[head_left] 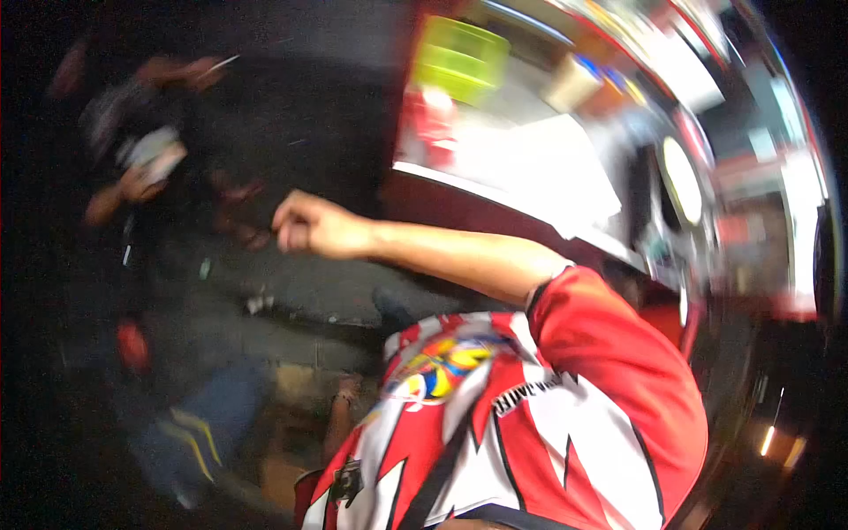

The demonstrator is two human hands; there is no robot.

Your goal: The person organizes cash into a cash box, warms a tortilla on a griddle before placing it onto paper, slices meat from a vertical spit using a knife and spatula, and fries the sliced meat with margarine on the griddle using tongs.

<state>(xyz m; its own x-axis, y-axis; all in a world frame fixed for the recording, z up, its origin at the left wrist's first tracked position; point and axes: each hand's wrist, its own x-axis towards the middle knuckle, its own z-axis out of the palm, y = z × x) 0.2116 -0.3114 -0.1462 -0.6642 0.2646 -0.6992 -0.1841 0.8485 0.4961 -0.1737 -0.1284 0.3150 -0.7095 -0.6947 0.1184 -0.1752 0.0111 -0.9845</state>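
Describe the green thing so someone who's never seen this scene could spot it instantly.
Find the pale-topped counter with a dark red front, in the upper right half of the picture. At its left end, near the top edge of the picture, sits a boxy container, just above a blurred red object. Its bright lime green sets it apart from the red and white things around it.
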